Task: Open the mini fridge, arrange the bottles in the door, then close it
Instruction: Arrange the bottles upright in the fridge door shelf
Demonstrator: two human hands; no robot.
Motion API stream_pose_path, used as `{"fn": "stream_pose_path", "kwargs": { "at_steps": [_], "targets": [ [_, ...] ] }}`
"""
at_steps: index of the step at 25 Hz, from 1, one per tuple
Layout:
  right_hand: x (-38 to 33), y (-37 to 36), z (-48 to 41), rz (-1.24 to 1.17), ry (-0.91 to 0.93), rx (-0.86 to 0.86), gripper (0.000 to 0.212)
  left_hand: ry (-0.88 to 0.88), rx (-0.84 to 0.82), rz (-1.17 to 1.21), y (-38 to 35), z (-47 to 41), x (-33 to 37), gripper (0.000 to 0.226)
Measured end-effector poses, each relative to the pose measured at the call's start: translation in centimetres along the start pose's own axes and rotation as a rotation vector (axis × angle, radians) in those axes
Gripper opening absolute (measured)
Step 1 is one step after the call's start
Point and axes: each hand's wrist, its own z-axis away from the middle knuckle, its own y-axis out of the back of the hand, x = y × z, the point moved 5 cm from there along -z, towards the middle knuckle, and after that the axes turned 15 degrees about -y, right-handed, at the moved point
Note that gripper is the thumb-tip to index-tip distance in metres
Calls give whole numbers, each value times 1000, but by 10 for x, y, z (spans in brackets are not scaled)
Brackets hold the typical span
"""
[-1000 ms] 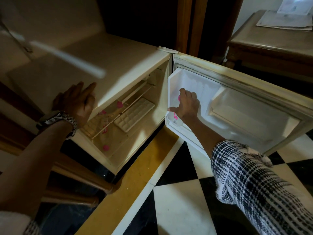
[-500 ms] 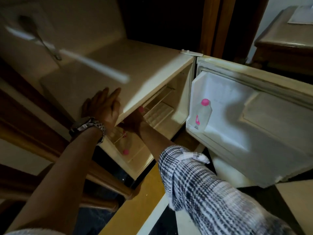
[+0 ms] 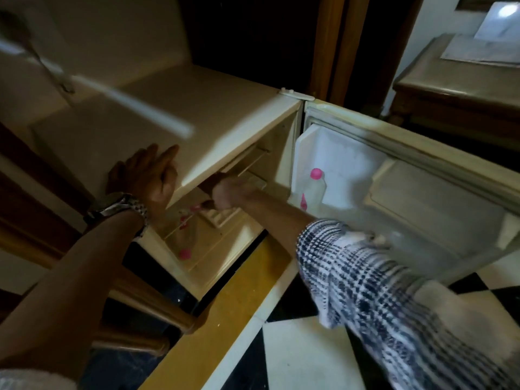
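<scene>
Reaching under the front lip of the cream-coloured mini fridge [image 3: 168, 108], the right hand [image 3: 228, 192] is smeared by motion and its fingertips are hidden behind that lip, so I cannot tell whether it grips anything. On the wire shelf below it lie clear plastic bottles with pink caps [image 3: 184, 253], hard to count in the dimness, beside a white ribbed ice tray [image 3: 222, 217]. Another clear pink-capped bottle [image 3: 312, 190] stands upright in the lower rack of the open white-lined door [image 3: 422, 192], at its hinge end. The left hand [image 3: 146, 175] lies flat on the fridge's top near the front edge, fingers straight and close together, with a metal-banded wristwatch [image 3: 115, 206] on the wrist. The black-and-white checked sleeve [image 3: 380, 291] of the right arm covers part of the door's lower edge. Black and white floor tiles [image 3: 295, 356] meet a yellow strip [image 3: 225, 305] below. A wooden side table [image 3: 450, 88] bearing papers [image 3: 492, 49] — cut off by the frame — stands at far right.
</scene>
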Motion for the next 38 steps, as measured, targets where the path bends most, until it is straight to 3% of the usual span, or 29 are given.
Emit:
{"fn": "stream_pose_path", "kwargs": {
  "at_steps": [3, 6, 11, 15, 18, 21, 25, 27, 29, 34, 38],
  "targets": [
    [49, 23, 31, -14, 63, -67, 48, -21, 32, -14, 1, 3, 4, 53],
    [107, 47, 54, 82, -93, -128, 45, -9, 35, 22, 3, 4, 7, 53],
    [174, 66, 90, 261, -502, -125, 76, -24, 45, 37, 8, 8, 9, 53],
    [229, 45, 106, 58, -826, -48, 81, -25, 57, 49, 7, 7, 11, 52],
    [238, 19, 108, -105, -910, 50, 79, -25, 50, 45, 7, 7, 10, 52],
    [242, -17, 109, -335, -971, 156, 63, -25, 53, 49, 7, 8, 9, 52],
    [233, -61, 115, -669, -1006, 482, 40, -27, 54, 46, 8, 5, 10, 52],
    [233, -72, 119, -867, -988, 596, 40, -33, 57, 41, 8, 5, 9, 51],
    [235, -80, 122, -1016, -933, 606, 47, -46, 61, 33, 7, 7, 10, 51],
    [234, -83, 128, -779, -762, 727, 52, -52, 28, 35, 6, 6, 7, 62],
    [235, -84, 129, -744, -724, 665, 77, -38, 43, 58, 3, 6, 5, 58]
  ]
}}
